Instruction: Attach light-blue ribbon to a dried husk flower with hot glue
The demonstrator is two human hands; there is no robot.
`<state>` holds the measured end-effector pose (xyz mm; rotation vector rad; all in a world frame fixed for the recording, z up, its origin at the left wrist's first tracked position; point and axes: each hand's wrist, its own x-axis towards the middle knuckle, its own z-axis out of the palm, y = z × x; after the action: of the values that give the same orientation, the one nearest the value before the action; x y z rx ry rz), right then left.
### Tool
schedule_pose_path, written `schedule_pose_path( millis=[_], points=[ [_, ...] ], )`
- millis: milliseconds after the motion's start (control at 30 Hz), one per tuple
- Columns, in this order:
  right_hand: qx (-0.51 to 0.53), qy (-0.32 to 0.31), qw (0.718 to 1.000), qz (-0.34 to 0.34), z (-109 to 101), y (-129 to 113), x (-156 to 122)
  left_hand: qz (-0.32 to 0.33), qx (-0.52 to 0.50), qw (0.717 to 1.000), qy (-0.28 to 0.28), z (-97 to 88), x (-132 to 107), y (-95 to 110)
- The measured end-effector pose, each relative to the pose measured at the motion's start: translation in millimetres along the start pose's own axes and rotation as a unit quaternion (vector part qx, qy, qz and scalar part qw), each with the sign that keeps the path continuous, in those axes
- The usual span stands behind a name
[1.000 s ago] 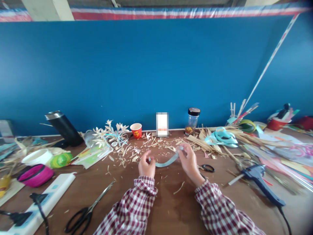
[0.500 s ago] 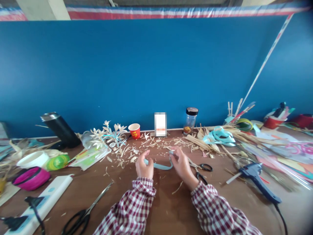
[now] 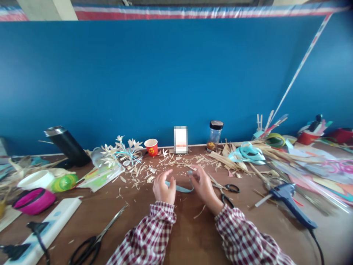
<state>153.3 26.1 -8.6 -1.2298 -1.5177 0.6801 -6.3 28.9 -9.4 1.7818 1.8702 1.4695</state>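
Observation:
A light blue ribbon (image 3: 183, 189) hangs in a shallow curve between my two hands, above the brown table. My left hand (image 3: 164, 187) is curled around the ribbon's left end, which passes behind the thumb. At the other end, my right hand (image 3: 203, 186) pinches the ribbon, and a bit of it shows at the fingertips. Scissors with black handles (image 3: 232, 188) lie partly behind my right hand. Pale shavings (image 3: 146, 171) are scattered on the table beyond both hands.
A second pair of scissors (image 3: 95, 241) lies at front left beside a white power strip (image 3: 62, 219). A blue glue gun (image 3: 293, 206) rests at right. Pale flowers (image 3: 121, 151), a red cup (image 3: 151, 148), a jar (image 3: 215, 136) and coiled ribbon (image 3: 246, 152) stand or lie along the back.
My hands have come slightly closer together, the left moving a little right. Less of the ribbon shows between them.

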Motion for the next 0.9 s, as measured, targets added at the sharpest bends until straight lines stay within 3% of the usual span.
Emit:
schedule_pose_path(
  millis=[200, 333, 433, 567, 733, 900],
  points=[
    [-0.139, -0.043, 0.989, -0.017, 5.4, 2.1, -2.5, -0.005, 0.013, 1.000, -0.006, -2.0, 1.3, 2.0],
    [-0.216, -0.082, 0.973, -0.005, 9.5, -0.9, -4.8, -0.058, -0.023, 0.998, -0.020, -9.1, 11.8, -1.3],
    [-0.228, -0.085, 0.970, 0.005, 10.6, -1.9, -4.8, -0.104, -0.013, 0.994, -0.043, -15.5, 31.5, -2.1],
    [-0.222, -0.086, 0.971, 0.016, 10.0, -0.8, -2.7, -0.130, 0.103, 0.975, -0.150, -16.9, 72.1, -1.4],
    [-0.210, -0.082, 0.974, 0.013, 9.2, 0.9, -1.7, -0.145, 0.159, 0.967, -0.138, -2.4, 112.5, -10.7],
    [-0.215, -0.081, 0.973, 0.020, 9.5, -2.0, -1.6, -0.164, 0.164, 0.962, -0.144, 13.9, 123.2, -16.9]
  ],
)
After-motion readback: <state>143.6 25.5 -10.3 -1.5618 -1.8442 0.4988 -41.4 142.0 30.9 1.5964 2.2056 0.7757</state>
